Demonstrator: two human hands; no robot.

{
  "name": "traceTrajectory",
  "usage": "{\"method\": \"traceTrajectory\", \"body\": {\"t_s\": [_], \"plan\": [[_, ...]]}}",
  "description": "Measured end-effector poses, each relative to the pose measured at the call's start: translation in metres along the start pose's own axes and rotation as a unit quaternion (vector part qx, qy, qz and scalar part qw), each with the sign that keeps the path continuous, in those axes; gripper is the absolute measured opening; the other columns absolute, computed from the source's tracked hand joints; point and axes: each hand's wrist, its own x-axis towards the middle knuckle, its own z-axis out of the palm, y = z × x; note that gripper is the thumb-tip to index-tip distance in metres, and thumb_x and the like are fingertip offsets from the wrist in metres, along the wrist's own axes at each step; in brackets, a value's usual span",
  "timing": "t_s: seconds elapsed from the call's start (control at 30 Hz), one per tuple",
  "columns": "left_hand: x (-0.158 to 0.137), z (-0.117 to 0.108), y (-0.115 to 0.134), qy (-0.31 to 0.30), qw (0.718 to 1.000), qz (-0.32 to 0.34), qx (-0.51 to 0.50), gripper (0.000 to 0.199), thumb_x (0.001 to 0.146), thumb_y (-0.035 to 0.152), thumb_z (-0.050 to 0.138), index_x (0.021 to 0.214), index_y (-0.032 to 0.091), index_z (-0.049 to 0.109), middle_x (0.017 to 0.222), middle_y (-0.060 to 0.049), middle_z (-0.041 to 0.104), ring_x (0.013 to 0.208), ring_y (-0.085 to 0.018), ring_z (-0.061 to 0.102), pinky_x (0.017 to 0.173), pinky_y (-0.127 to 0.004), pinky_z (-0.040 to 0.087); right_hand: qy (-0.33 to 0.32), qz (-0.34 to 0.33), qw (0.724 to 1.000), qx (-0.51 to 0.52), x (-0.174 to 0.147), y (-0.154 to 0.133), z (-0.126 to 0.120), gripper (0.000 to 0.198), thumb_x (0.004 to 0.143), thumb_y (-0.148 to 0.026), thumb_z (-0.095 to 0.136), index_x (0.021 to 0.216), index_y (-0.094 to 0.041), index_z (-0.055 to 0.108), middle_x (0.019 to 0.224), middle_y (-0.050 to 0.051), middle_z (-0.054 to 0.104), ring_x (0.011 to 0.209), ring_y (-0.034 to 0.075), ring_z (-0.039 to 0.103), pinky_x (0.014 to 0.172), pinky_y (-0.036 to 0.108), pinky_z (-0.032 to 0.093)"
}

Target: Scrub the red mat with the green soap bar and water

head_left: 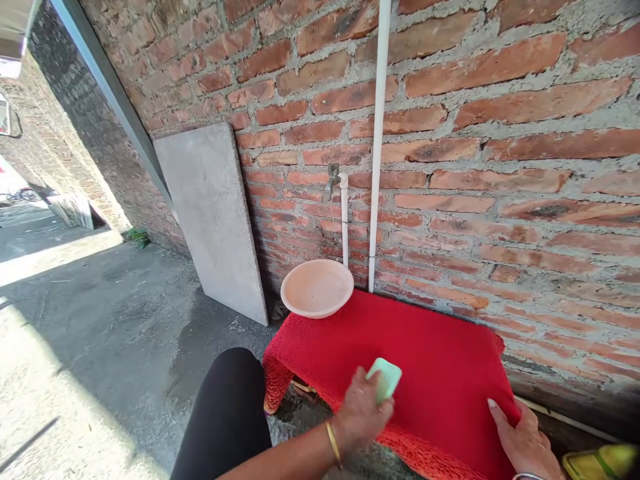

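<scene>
A red shaggy mat [430, 353] lies spread over a low support, its smooth side up and its fringe-like pile showing along the front edge. My left hand [363, 407], a yellow bangle at its wrist, is closed around a pale green bar of soap [385, 379] over the front middle of the mat. The soap looks to be on or just above the cloth; I cannot tell which. At the mat's right end, my right hand [527, 440] grips the edge, thumb on top and fingers partly hidden. A shallow peach basin [317, 288] sits at the mat's back left corner.
Behind the mat rises a brick wall [450, 120] with a tap [331, 180] above the basin and a white pipe [379, 133]. A grey slab [215, 227] leans there. My knee [230, 400] is at the left front; something yellow-green [600, 461] lies lower right.
</scene>
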Motion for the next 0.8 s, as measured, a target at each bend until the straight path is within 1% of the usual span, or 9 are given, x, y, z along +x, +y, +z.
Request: {"method": "traceTrajectory", "body": {"t_s": [0.07, 0.17, 0.23, 0.3, 0.37, 0.47, 0.57, 0.67, 0.8], "plan": [[-0.009, -0.049, -0.046, 0.098, 0.986, -0.131, 0.037, 0.055, 0.093, 0.04, 0.048, 0.142, 0.017, 0.053, 0.123, -0.017, 0.064, 0.112, -0.028, 0.062, 0.102, -0.04, 0.05, 0.008, 0.018, 1.0, -0.002, -0.004, -0.004, 0.001, 0.106, 0.078, -0.091, 0.016, 0.155, -0.02, 0.037, 0.136, 0.029, 0.057, 0.122, 0.046, 0.061, 0.099, 0.061, 0.049], [-0.025, -0.113, -0.107, 0.177, 0.941, -0.251, 0.139, 0.051, 0.097, 0.035, 0.044, 0.136, 0.006, 0.056, 0.109, -0.02, 0.065, 0.105, -0.03, 0.064, 0.096, -0.041, 0.05, 0.013, 0.023, 0.999, -0.019, -0.008, -0.009, 0.003, 0.106, 0.08, -0.089, 0.014, 0.156, -0.019, 0.036, 0.133, 0.03, 0.059, 0.121, 0.045, 0.062, 0.1, 0.061, 0.047], [-0.031, -0.134, -0.131, 0.182, 0.917, -0.303, 0.186, 0.047, 0.097, 0.035, 0.045, 0.129, 0.005, 0.06, 0.1, -0.019, 0.066, 0.102, -0.032, 0.065, 0.091, -0.043, 0.051, 0.011, 0.018, 0.999, -0.025, -0.01, -0.011, 0.003, 0.105, 0.081, -0.088, 0.013, 0.156, -0.018, 0.034, 0.132, 0.031, 0.06, 0.122, 0.046, 0.061, 0.1, 0.061, 0.046], [-0.028, -0.133, -0.133, 0.182, 0.905, -0.322, 0.209, 0.044, 0.096, 0.035, 0.046, 0.127, 0.007, 0.061, 0.098, -0.017, 0.067, 0.1, -0.032, 0.067, 0.088, -0.042, 0.052, 0.008, 0.017, 0.999, -0.026, -0.012, -0.013, 0.002, 0.104, 0.082, -0.087, 0.012, 0.157, -0.018, 0.034, 0.133, 0.031, 0.06, 0.122, 0.046, 0.062, 0.099, 0.06, 0.046], [-0.015, -0.116, -0.115, 0.189, 0.904, -0.317, 0.215, 0.045, 0.096, 0.033, 0.048, 0.131, 0.007, 0.06, 0.103, -0.018, 0.067, 0.1, -0.032, 0.067, 0.087, -0.042, 0.052, 0.001, 0.02, 0.999, -0.029, -0.015, -0.015, 0.0, 0.102, 0.083, -0.086, 0.01, 0.157, -0.018, 0.033, 0.133, 0.031, 0.059, 0.121, 0.045, 0.063, 0.099, 0.059, 0.047], [0.011, -0.074, -0.06, 0.174, 0.922, -0.278, 0.204, 0.055, 0.095, 0.032, 0.049, 0.143, 0.005, 0.051, 0.12, -0.024, 0.064, 0.108, -0.033, 0.066, 0.093, -0.043, 0.051, -0.001, 0.023, 0.999, -0.04, -0.02, -0.019, -0.004, 0.102, 0.084, -0.086, 0.008, 0.157, -0.019, 0.032, 0.133, 0.03, 0.059, 0.118, 0.043, 0.065, 0.1, 0.056, 0.047], [0.027, -0.029, 0.009, 0.083, 0.959, -0.218, 0.159, 0.065, 0.093, 0.032, 0.051, 0.151, 0.004, 0.043, 0.144, -0.03, 0.05, 0.131, -0.038, 0.055, 0.109, -0.046, 0.043, -0.002, 0.026, 0.999, -0.046, -0.024, -0.022, -0.006, 0.101, 0.084, -0.085, 0.008, 0.157, -0.02, 0.031, 0.133, 0.029, 0.06, 0.119, 0.042, 0.064, 0.101, 0.055, 0.047], [0.026, 0.012, 0.069, -0.05, 0.993, -0.096, 0.055, 0.081, 0.087, 0.043, 0.056, 0.156, 0.006, 0.036, 0.156, -0.031, 0.038, 0.145, -0.044, 0.038, 0.119, -0.053, 0.031, -0.011, 0.028, 0.998, -0.058, -0.024, -0.021, -0.006, 0.101, 0.084, -0.085, 0.006, 0.158, -0.02, 0.029, 0.136, 0.028, 0.057, 0.122, 0.042, 0.062, 0.103, 0.055, 0.046], [0.023, 0.027, 0.091, -0.139, 0.988, 0.002, -0.064, 0.085, 0.087, 0.054, 0.05, 0.158, 0.01, 0.034, 0.161, -0.028, 0.032, 0.148, -0.045, 0.029, 0.121, -0.06, 0.024, -0.014, 0.027, 0.997, -0.069, -0.021, -0.018, -0.004, 0.101, 0.084, -0.084, 0.005, 0.159, -0.02, 0.026, 0.137, 0.028, 0.056, 0.124, 0.042, 0.061, 0.103, 0.054, 0.046]]}}
